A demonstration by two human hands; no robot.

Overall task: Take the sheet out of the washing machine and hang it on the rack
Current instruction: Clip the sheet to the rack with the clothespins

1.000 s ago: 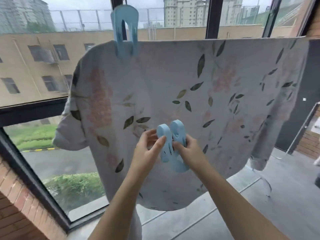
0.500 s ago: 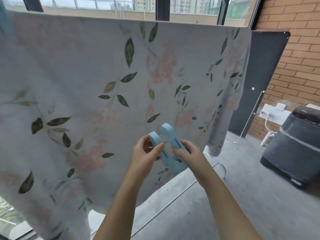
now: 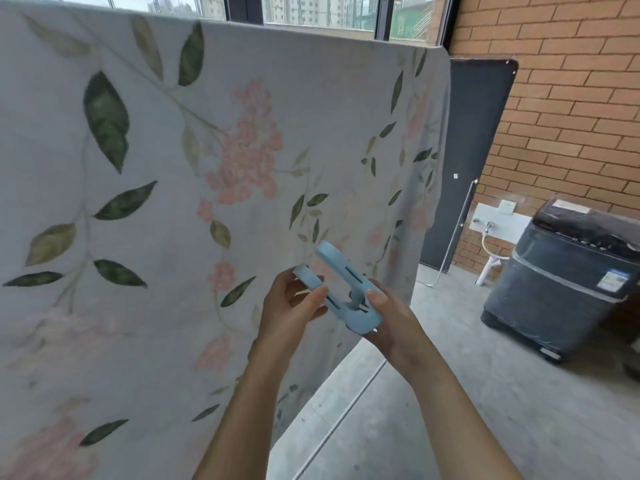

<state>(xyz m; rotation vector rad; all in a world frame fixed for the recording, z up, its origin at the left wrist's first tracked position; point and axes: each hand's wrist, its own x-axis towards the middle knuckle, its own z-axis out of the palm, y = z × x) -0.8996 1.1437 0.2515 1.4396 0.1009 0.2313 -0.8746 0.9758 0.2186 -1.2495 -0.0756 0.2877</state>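
Head view: sheet [image 3: 166,209] cut off left

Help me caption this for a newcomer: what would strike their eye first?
The big floral sheet hanging fills the left and centre. In front of it, the left hand and right hand hold a pale blue clip. A dark washing machine stands at right by the brick wall.
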